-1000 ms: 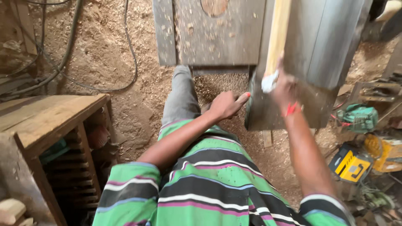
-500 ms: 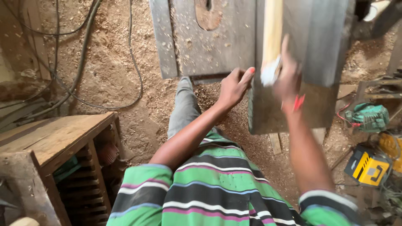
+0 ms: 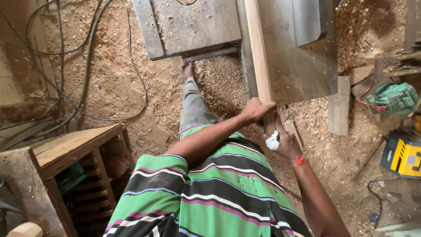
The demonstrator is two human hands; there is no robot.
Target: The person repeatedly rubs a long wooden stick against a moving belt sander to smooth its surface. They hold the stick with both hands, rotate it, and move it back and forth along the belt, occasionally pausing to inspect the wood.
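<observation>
A long pale wooden strip (image 3: 258, 52) lies lengthwise on the grey metal saw table (image 3: 302, 70). My left hand (image 3: 258, 109) is closed around the strip's near end. Just below it, my right hand (image 3: 286, 141) also grips that end; it has a white wrapping on one finger and a red string at the wrist. A second grey table section (image 3: 193, 26) with a round opening sits to the left of the strip. My leg in grey trousers (image 3: 195, 105) stands on the sawdust below.
Sawdust covers the floor (image 3: 114, 79). Cables (image 3: 83, 66) trail at the left. A wooden bench (image 3: 66, 149) stands at the lower left. A green power tool (image 3: 392, 98), a yellow tool case (image 3: 403, 153) and wood offcuts (image 3: 340, 105) lie at the right.
My left hand has come off the table's edge and now grips the strip's near end. Both hands and the strip have drawn back toward my body, and the view has tilted down.
</observation>
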